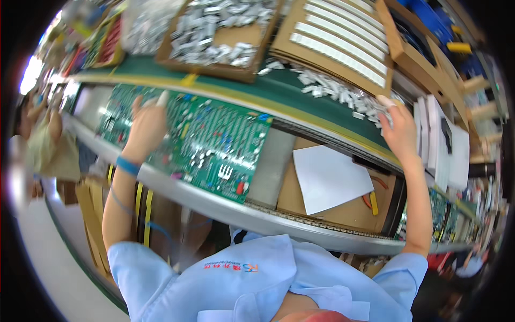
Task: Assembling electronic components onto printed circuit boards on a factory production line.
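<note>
My left hand (pixel 147 126), with a blue wrist strap (pixel 127 165) and a white finger cot, is over a large green circuit board (pixel 214 145) crowded with components. It is slightly blurred. Two of its fingers point away from me, apart, and nothing shows between them. My right hand (pixel 401 129) reaches to the right end of a loose pile of small white parts (pixel 335 91) on the green ledge. Its thumb and forefinger are apart at the pile's edge, and a pale cot covers a fingertip. No part is visibly gripped there.
Behind the ledge stand a cardboard tray (pixel 252 72) of grey-white parts and a cardboard sheet (pixel 289 51) with rows of white strips. White paper (pixel 330 180) and orange-and-yellow-handled pliers (pixel 374 203) lie on cardboard between the rails. Another person (pixel 51 145) is at far left.
</note>
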A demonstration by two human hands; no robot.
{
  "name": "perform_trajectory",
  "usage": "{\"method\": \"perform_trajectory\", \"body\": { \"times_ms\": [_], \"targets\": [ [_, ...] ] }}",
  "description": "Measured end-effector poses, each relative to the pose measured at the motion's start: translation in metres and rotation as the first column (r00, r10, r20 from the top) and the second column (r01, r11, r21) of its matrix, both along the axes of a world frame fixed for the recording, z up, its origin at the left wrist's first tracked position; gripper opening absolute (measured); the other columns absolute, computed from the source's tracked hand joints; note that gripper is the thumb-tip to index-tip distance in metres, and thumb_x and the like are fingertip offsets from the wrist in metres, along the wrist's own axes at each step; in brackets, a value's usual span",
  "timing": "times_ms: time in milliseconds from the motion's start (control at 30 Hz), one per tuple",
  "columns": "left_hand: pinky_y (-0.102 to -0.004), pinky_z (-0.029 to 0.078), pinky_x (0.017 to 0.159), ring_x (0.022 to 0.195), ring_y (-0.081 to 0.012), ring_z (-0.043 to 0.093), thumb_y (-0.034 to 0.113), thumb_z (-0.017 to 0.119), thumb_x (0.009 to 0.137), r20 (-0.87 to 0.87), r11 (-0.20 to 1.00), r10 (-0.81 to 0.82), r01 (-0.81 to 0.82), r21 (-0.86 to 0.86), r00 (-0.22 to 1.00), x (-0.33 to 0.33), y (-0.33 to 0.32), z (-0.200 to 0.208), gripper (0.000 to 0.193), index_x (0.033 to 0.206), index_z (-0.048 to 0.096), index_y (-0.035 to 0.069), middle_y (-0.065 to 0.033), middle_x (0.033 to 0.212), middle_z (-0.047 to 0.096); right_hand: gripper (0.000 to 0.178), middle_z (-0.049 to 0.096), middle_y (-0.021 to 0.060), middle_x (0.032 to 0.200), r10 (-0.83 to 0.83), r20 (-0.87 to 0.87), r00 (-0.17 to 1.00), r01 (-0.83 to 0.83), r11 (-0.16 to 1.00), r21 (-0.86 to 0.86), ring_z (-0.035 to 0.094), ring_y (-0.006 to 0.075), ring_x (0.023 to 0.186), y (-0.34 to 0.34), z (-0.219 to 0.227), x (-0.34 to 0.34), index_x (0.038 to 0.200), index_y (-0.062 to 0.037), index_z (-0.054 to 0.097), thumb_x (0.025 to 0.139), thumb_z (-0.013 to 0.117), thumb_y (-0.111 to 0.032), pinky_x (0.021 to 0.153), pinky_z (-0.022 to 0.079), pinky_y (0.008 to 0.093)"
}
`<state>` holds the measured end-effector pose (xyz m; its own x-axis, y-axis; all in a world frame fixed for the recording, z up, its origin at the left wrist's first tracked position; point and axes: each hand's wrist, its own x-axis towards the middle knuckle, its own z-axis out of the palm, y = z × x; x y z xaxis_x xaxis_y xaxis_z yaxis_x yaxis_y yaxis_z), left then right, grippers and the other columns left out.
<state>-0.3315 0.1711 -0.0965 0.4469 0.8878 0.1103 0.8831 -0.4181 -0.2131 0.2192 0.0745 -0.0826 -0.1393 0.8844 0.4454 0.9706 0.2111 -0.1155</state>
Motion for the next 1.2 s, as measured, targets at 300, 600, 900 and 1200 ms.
{"method": "perform_trajectory", "body": {
  "times_ms": [300, 600, 900, 1200],
  "targets": [
    [-0.0482, 0.025, 0.11, 0.097, -0.0329, 0.062, -0.005, 0.047, 0.087, 0.17, 0.979, -0.03, 0.063, -0.195, 0.985, 0.021, -0.008, 0.027, 0.052, 0.138, 0.046, -0.001, -0.0195, 0.095, 0.065, 0.012, 0.062, 0.0051, 0.09, -0.086, -0.004, 0.996, 0.085, 0.987, -0.138, 0.064, 0.0285, 0.084, 0.016, -0.029, -0.028, 0.091, -0.0103, 0.067, 0.081, 0.071, -0.016, 0.069, 0.052, 0.0395],
    [-0.0489, 0.025, 0.112, 0.115, -0.0355, 0.056, 0.002, 0.051, 0.09, 0.236, 0.932, -0.097, 0.171, -0.32, 0.967, 0.097, -0.053, 0.031, 0.05, 0.14, 0.044, 0.002, -0.0231, 0.117, 0.062, 0.016, 0.058, 0.0093, 0.08, -0.167, -0.312, 0.935, 0.015, 0.9, -0.435, 0.062, 0.0253, 0.076, 0.015, -0.028, -0.017, 0.094, -0.0088, 0.07, 0.08, 0.072, -0.017, 0.069, 0.048, 0.0372],
    [-0.0453, 0.041, 0.097, 0.091, -0.0317, 0.064, 0.014, 0.061, 0.088, 0.166, 0.881, -0.468, 0.442, 0.168, 0.868, 0.186, -0.033, 0.041, 0.013, 0.097, 0.068, 0.009, -0.0126, 0.088, 0.067, 0.014, 0.062, 0.0059, 0.076, 0.018, 0.104, 0.994, -0.017, 1.0, -0.006, 0.065, 0.0281, 0.07, 0.008, -0.031, -0.026, 0.077, -0.0098, 0.065, 0.085, 0.067, -0.021, 0.057, 0.051, 0.0388],
    [-0.0447, 0.053, 0.076, 0.083, -0.0358, 0.065, 0.021, 0.065, 0.081, 0.398, 0.912, -0.396, 0.405, 0.066, 0.828, 0.277, 0.046, -0.008, 0.021, 0.078, 0.066, -0.001, -0.0184, 0.082, 0.067, 0.01, 0.059, 0.0046, 0.078, 0.201, -0.074, 0.977, -0.203, 0.979, -0.016, 0.065, 0.0247, 0.077, -0.012, -0.014, -0.117, 0.078, -0.0077, 0.067, 0.079, 0.069, -0.018, 0.061, 0.052, 0.0383]
  ]
}}
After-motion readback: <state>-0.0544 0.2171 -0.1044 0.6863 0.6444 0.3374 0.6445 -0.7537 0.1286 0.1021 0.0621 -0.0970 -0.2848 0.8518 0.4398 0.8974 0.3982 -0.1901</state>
